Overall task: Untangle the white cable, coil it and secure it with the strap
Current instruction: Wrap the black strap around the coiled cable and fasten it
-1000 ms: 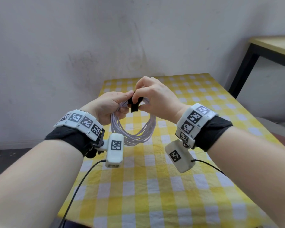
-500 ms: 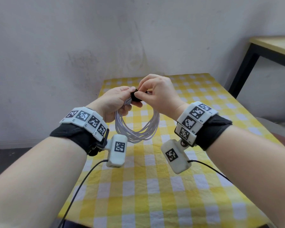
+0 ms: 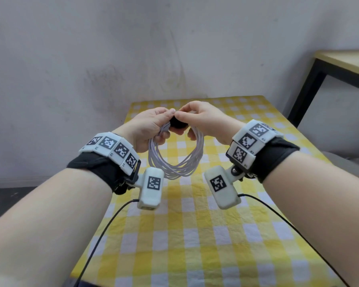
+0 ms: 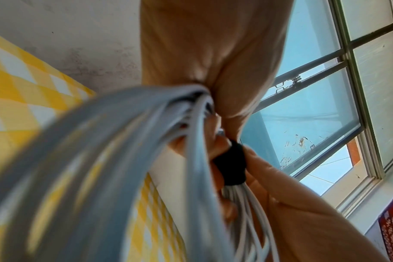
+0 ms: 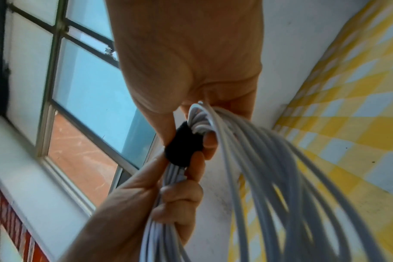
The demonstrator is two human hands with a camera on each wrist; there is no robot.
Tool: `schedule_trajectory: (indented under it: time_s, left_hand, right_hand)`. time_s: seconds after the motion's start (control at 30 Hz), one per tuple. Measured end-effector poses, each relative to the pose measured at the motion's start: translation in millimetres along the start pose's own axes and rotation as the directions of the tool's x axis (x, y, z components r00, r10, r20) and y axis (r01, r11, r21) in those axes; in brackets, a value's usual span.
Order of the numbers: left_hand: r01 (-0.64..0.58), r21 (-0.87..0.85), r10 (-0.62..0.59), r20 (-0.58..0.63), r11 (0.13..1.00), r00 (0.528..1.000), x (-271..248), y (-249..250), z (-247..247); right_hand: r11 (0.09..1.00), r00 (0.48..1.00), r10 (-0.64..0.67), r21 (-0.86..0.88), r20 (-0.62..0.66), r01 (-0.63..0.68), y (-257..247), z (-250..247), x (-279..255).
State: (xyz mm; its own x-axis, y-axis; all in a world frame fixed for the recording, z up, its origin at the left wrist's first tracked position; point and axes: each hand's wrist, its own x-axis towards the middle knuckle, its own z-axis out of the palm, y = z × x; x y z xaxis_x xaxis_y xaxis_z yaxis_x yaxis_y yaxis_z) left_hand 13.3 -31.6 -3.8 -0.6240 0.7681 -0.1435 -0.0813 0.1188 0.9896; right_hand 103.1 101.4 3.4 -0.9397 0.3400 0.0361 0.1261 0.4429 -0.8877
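The white cable [image 3: 174,160] hangs as a coil of several loops above the table, held up at its top by both hands. A black strap [image 3: 177,124] is wrapped round the top of the bundle. My left hand [image 3: 164,121] grips the strands just left of the strap. My right hand [image 3: 183,118] pinches the strap between thumb and fingers. In the right wrist view the strap [image 5: 182,148] circles the cable [image 5: 265,177], with the left hand [image 5: 168,200] curled round the strands below it. In the left wrist view the strap [image 4: 230,164] sits beside blurred cable loops [image 4: 128,168].
A table under a yellow-and-white checked cloth [image 3: 195,235] lies below the hands. A wooden table with black legs [image 3: 340,65] stands at the right. A grey wall is close behind. Black leads [image 3: 104,230] trail from the wrist cameras. A window [image 4: 325,106] shows in the wrist views.
The strap's loose end, which stuck out below the fingers a second ago, now lies wrapped round the bundle. Both hands have stayed together at the top of the coil.
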Motion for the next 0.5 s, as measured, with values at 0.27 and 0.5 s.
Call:
schedule_trajectory:
  time_s: [0.27,0.5]
  left_hand:
    - [0.113,0.09,-0.119,0.058,0.989,0.991,20,2,-3]
    - [0.134,-0.087,-0.146,-0.158,0.987,0.977,68,-14,14]
  right_hand:
    - [0.926,0.953,0.169,0.371,-0.253,-0.066,35,-32,35]
    - [0.873,0.931,0.354,0.392,-0.095,-0.291,64,-50,60]
